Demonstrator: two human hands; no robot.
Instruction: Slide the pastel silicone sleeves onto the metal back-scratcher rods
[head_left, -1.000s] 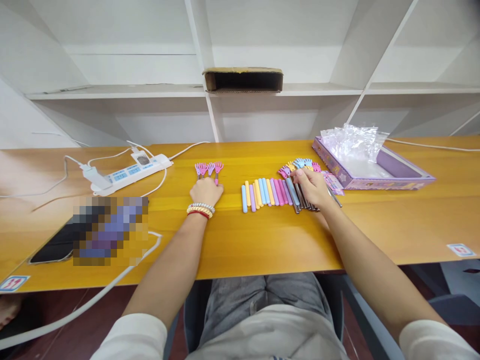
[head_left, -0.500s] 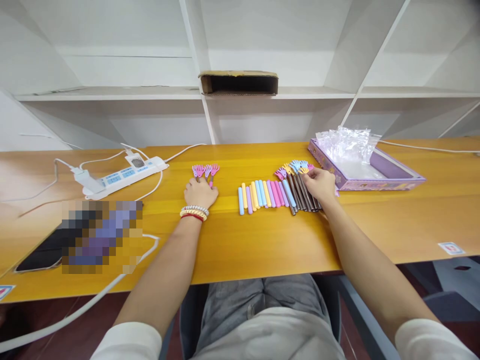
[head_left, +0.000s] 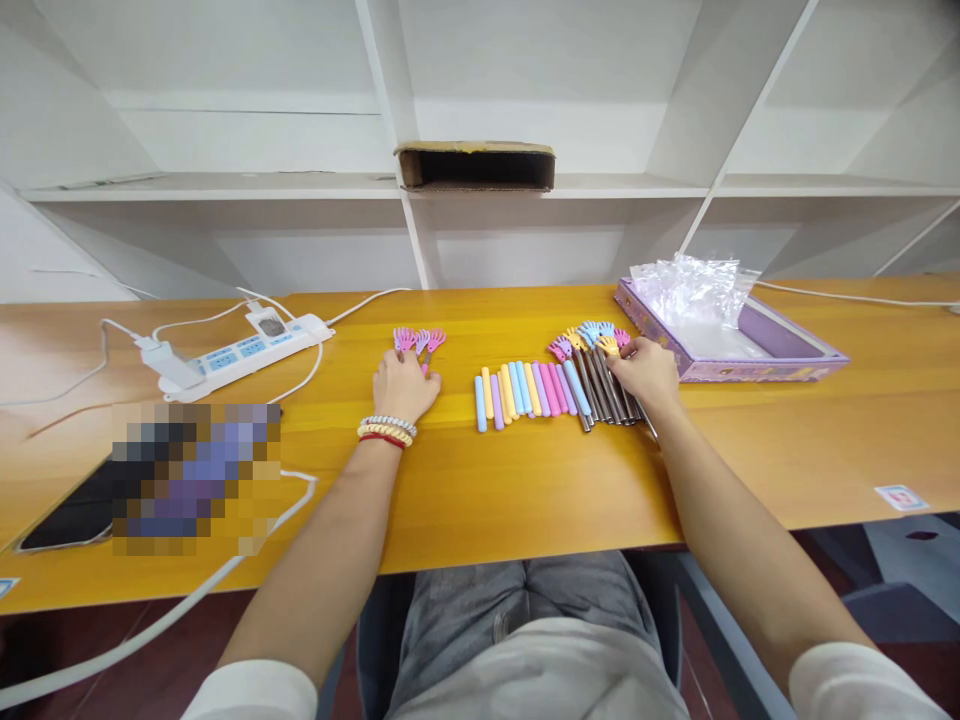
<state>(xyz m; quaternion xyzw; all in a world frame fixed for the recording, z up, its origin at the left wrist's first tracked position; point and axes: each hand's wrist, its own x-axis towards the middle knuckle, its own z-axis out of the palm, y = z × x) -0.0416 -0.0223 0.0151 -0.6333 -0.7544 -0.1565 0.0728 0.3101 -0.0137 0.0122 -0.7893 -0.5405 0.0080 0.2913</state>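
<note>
My left hand (head_left: 403, 387) lies over a small group of pink and purple hand-shaped back scratchers (head_left: 418, 342). Its fingers curl down around their shafts, and the handle ends are hidden beneath it. Over on the right, my right hand (head_left: 649, 372) pinches a yellow-headed back scratcher (head_left: 607, 345), whose metal rod slants out below the palm. This one is at the right end of a row of back scratchers with dark metal rods (head_left: 600, 390) and heads in purple, yellow, blue and pink. Left of the rods lies a row of pastel sticks (head_left: 525, 390) in blue, yellow, purple and pink.
A purple box tray (head_left: 765, 370) holding clear plastic bags (head_left: 697, 290) stands behind my right hand. To the left are a white power strip (head_left: 251, 355) with cables and a black phone-like slab (head_left: 71, 505). A cardboard box (head_left: 476, 168) sits on the white shelf behind.
My left hand has shifted slightly right, and the pink and purple heads moved with it. My right hand has moved a little right, and a rod now shows apart from the row.
</note>
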